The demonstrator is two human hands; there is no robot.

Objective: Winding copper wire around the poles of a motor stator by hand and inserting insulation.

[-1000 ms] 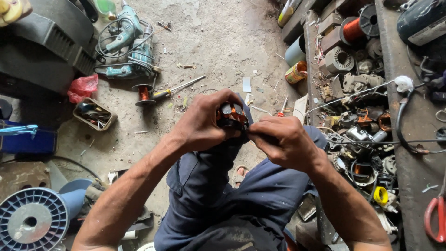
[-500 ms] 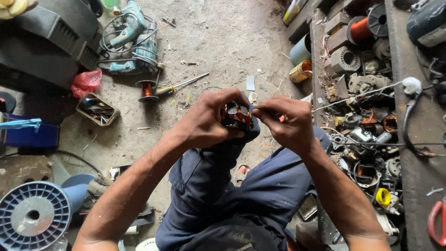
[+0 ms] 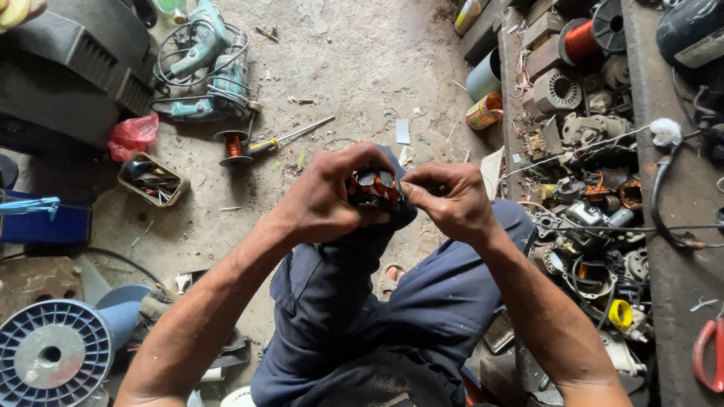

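Dusty concrete floor [image 3: 362,68] | our left hand [image 3: 328,197] still grips the copper-wound motor core [image 3: 373,188] | our right hand [image 3: 452,200] – fingertips pinched at its edge – has shifted slightly lower

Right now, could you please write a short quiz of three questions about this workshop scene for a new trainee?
1. True or false: both hands touch the copper-wound motor part.
2. Which lies on the floor beyond the hands? A) screwdriver B) hammer C) saw
3. What colour is the plastic bag on the floor?

Key
1. True: the left hand cups it and the right hand pinches at its edge.
2. A
3. Red
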